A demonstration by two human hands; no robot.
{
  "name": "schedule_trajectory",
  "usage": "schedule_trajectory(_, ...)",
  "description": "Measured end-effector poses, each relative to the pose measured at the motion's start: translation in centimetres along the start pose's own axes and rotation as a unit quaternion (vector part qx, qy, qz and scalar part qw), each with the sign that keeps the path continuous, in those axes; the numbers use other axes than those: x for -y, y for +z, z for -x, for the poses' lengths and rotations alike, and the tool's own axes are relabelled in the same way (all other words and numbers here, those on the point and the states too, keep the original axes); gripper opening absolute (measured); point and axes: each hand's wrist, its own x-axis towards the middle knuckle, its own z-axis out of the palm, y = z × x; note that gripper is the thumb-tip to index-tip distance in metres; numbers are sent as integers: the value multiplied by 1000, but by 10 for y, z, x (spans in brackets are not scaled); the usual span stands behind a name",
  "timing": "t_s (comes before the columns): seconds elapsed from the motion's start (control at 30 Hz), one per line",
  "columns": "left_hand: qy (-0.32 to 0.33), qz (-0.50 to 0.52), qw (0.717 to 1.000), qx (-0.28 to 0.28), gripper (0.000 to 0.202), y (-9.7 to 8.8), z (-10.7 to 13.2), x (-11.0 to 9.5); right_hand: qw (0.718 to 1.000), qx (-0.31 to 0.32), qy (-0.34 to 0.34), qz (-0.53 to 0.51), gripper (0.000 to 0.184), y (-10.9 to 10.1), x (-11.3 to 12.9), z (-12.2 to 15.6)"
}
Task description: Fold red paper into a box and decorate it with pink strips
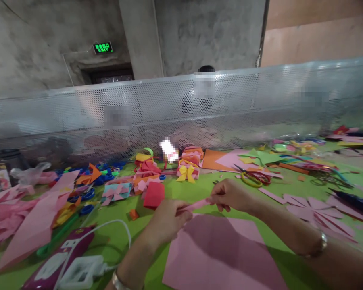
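Observation:
Both my hands hold one narrow pink paper strip [196,206] above the green table. My left hand [166,221] is closed on its near end. My right hand [230,195] pinches the far end between thumb and fingers. Just under the hands lies a large pink paper sheet [218,253]. A bracelet shows on my left wrist and a watch on my right wrist.
A power strip with a white plug and cable [69,262] lies at the front left. Scissors [254,177] sit behind my right hand. Paper bows, scraps and a pink cut flower [314,209] cover the green table [139,237]. A perforated metal screen [230,108] stands behind, with people beyond it.

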Motion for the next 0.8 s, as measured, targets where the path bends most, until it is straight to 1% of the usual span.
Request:
schedule_trajectory(0.07,19,-26,999,2,21,3,-1,0,999,25,7,-21,28,6,1,0)
schedule_trajectory(0.13,26,-60,998,-16,24,5,-3,2,1000,19,4,-21,33,9,2,-1)
schedule_trajectory(0.27,17,-105,992,-60,29,6,-6,9,996,-81,-13,21,42,5,1,-4)
schedule_trajectory(0.3,13,-115,991,-65,29,5,-6,9,995,-98,-19,27,42,3,0,-5)
schedule_trajectory(0.43,0,-125,990,-62,27,3,-5,9,990,-123,-37,54,43,-2,-5,-7)
schedule_trajectory(0.5,-1,-117,991,-69,27,3,-5,8,988,-126,-46,74,40,-1,-8,-9)
schedule_trajectory(0.53,-2,-112,991,-75,28,2,-5,8,987,-128,-52,85,35,0,-8,-10)
schedule_trajectory(0.6,-7,-105,990,-92,30,2,-6,8,983,-131,-65,110,18,1,-6,-11)
schedule_trajectory(0.63,-10,-102,990,-100,31,1,-7,8,981,-133,-70,124,16,1,-4,-10)
schedule_trajectory(0.73,-14,-96,989,-111,27,0,-8,8,978,-114,-74,159,19,-6,10,-1)
schedule_trajectory(0.8,-7,-82,991,-108,23,-1,-9,6,979,-71,-68,176,19,-23,17,11)
